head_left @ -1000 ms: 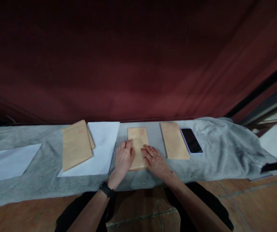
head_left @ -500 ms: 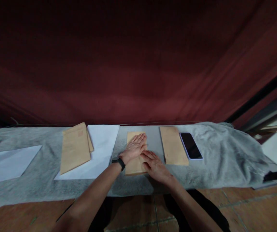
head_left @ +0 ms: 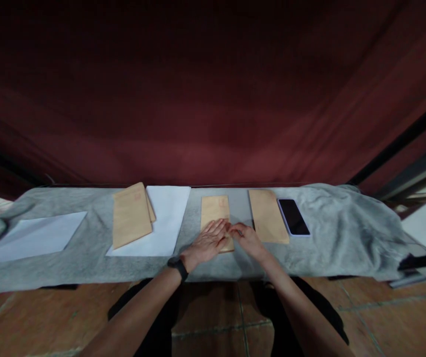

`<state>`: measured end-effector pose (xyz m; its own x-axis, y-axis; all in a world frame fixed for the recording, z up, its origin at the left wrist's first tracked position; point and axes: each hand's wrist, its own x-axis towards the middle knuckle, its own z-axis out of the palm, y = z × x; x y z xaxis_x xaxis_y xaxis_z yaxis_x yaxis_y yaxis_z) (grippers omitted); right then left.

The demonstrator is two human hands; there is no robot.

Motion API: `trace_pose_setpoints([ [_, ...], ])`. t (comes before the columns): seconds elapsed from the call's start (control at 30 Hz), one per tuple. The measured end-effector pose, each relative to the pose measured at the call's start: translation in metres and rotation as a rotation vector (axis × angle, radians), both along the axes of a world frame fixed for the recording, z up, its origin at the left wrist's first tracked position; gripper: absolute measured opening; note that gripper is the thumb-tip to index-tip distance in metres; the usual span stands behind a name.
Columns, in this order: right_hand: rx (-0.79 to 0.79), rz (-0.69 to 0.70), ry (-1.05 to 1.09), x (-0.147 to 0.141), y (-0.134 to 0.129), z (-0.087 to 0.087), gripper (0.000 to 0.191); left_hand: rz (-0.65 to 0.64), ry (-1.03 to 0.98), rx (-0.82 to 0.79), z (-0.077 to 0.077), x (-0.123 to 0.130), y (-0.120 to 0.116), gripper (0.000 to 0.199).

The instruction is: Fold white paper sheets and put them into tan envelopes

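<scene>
While left hand lies flat on rectangular brown-paper envelope, right hand curls narrowly at its right edge; grip unclear.

My left hand lies flat, fingers spread, across the lower half of a brown envelope with a red mark near its top. My right hand bends its fingers at that envelope's right edge; whether they pinch it I cannot tell. To the right, a brown packet lies just beside a dark-screened phone. To the left, overlapping envelopes rest partly on a white sheet, all on grey cloth.
</scene>
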<state>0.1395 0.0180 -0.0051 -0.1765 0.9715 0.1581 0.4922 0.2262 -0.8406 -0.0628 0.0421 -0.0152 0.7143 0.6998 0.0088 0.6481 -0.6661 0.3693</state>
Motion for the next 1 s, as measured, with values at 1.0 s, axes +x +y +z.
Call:
trace_pose_setpoints([
  [1.0,0.227,-0.04,-0.743,-0.036,0.045,-0.037,0.06,0.008,-0.089,0.226,0.004,-0.014,-0.064,0.038],
])
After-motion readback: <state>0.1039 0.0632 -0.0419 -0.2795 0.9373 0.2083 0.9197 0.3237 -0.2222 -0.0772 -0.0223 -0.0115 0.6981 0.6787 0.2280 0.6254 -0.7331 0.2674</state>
